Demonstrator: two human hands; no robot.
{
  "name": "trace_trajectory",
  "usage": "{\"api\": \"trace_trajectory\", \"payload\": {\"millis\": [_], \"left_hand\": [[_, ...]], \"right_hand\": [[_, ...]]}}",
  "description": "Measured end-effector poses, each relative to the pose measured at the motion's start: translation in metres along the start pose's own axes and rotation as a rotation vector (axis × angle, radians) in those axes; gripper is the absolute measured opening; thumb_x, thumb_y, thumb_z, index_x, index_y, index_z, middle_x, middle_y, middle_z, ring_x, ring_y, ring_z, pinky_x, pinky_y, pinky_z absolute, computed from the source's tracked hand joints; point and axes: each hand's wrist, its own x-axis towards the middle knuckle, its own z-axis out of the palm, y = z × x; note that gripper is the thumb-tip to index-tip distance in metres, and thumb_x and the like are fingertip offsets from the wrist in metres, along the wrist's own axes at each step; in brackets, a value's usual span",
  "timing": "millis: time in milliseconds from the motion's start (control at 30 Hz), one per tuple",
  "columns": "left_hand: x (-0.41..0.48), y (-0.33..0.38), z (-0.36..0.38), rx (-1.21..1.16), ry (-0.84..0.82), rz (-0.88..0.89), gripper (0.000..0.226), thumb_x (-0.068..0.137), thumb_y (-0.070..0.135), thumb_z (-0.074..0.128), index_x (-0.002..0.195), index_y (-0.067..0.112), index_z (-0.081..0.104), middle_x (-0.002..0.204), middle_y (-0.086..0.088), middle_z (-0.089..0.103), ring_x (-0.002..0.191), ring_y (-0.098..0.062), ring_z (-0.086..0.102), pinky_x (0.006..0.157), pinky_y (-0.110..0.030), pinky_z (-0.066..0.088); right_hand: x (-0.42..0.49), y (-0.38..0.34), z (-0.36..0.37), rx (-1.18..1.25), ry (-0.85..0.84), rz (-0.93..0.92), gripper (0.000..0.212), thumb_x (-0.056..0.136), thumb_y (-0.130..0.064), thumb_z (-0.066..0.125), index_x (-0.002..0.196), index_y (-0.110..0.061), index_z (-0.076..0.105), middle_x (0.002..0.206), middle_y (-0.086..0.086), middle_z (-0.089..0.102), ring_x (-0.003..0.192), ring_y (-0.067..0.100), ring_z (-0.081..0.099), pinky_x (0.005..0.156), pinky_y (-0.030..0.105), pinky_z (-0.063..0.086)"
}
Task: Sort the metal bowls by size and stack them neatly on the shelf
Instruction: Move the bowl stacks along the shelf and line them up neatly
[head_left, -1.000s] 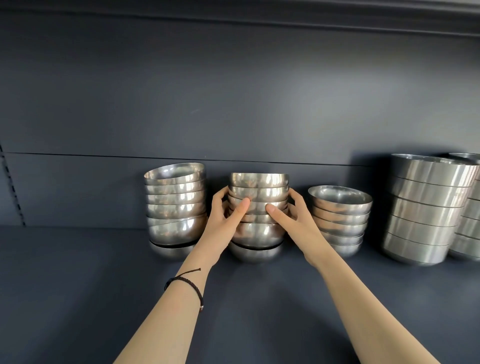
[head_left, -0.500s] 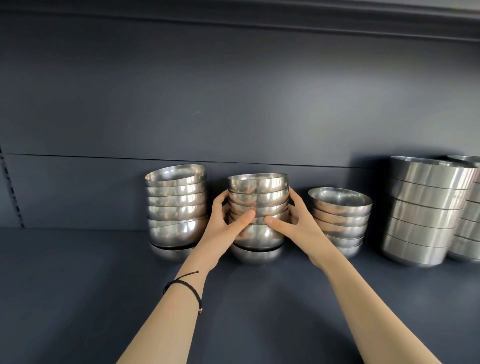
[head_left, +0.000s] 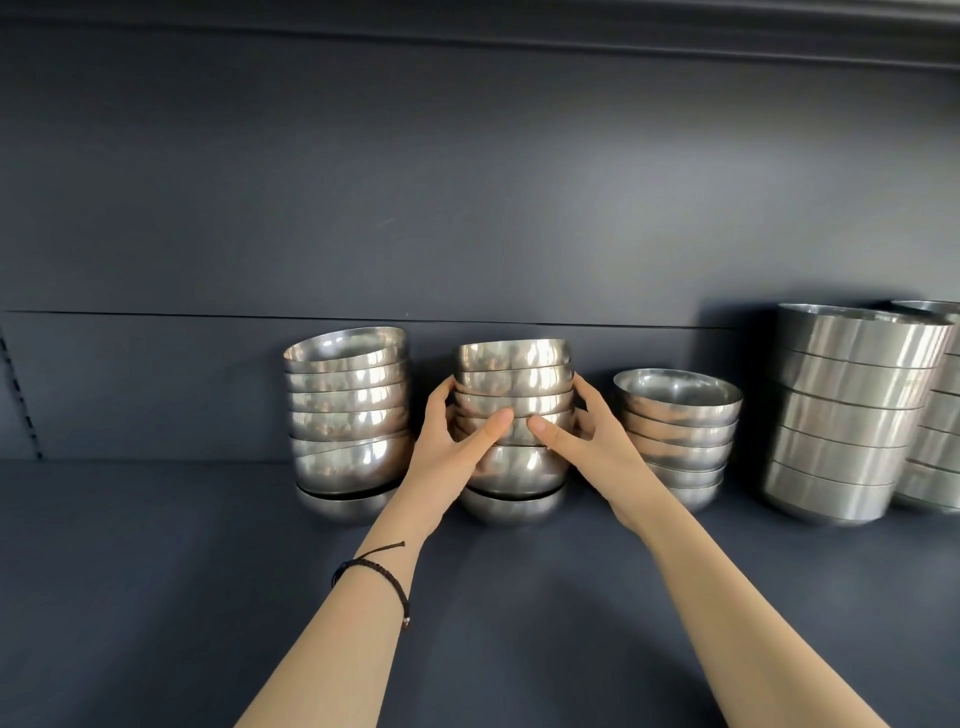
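Middle bowl stack (head_left: 511, 358), one of five on shelf (head_left: 156, 571), gripped by left hand (head_left: 449, 457), right hand (head_left: 597, 449).

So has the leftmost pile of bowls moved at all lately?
No. The leftmost pile stands where it did, its top just below the back-wall seam as before.

Fingers (head_left: 440, 396) vanish behind the middle bowl stack (head_left: 514, 358); the far-right stack (head_left: 943, 415) is cropped.

Dim, soft light falls from the right; bright glare streaks the bowls (head_left: 514, 384) (focus sharp), while wide-angle distortion bends the edges.
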Motion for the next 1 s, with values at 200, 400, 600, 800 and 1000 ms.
{"api": "trace_trajectory", "payload": {"millis": [200,400,600,800,1000], "left_hand": [[0.002,-0.001,0.002,0.062,0.031,0.035,0.078,0.079,0.051,0.075,0.144,0.039,0.034,0.119,0.019,0.060,0.115,-0.010,0.060,0.096,-0.039,0.054],[-0.001,0.004,0.003,0.125,0.033,0.069,0.076,0.083,0.046,0.072,0.147,0.037,0.031,0.115,0.025,0.056,0.110,0.005,0.055,0.103,-0.034,0.048],[-0.004,0.004,0.001,0.183,0.009,0.121,0.078,0.086,0.043,0.068,0.150,0.034,0.024,0.114,0.031,0.050,0.101,0.019,0.048,0.089,-0.010,0.041],[-0.003,0.000,0.000,0.172,-0.002,0.146,0.078,0.084,0.043,0.070,0.148,0.036,0.026,0.119,0.031,0.052,0.105,0.020,0.049,0.082,-0.005,0.040],[-0.003,-0.005,-0.003,0.144,-0.078,0.147,0.081,0.083,0.035,0.072,0.145,0.040,0.019,0.124,0.035,0.045,0.102,0.032,0.045,0.088,-0.001,0.039]], "right_hand": [[-0.001,0.006,-0.003,-0.002,-0.108,-0.030,0.089,0.083,-0.017,0.076,0.153,-0.032,0.022,0.137,-0.014,0.057,0.121,-0.004,0.056,0.089,0.010,0.048],[-0.001,0.011,-0.008,-0.057,-0.156,-0.045,0.111,0.072,-0.026,0.085,0.156,-0.030,0.012,0.145,-0.012,0.050,0.129,0.003,0.052,0.106,0.026,0.045],[-0.002,0.012,-0.013,-0.076,-0.213,-0.026,0.120,0.073,-0.017,0.087,0.157,-0.033,0.003,0.151,-0.013,0.041,0.133,0.005,0.048,0.109,0.026,0.042],[-0.004,0.012,-0.014,-0.108,-0.244,-0.009,0.132,0.060,-0.035,0.091,0.153,-0.045,-0.001,0.155,-0.018,0.032,0.140,0.007,0.039,0.116,0.042,0.037],[-0.003,0.009,-0.012,-0.110,-0.229,0.001,0.132,0.060,-0.034,0.092,0.152,-0.047,-0.002,0.154,-0.017,0.033,0.140,0.006,0.038,0.116,0.038,0.036]]}}
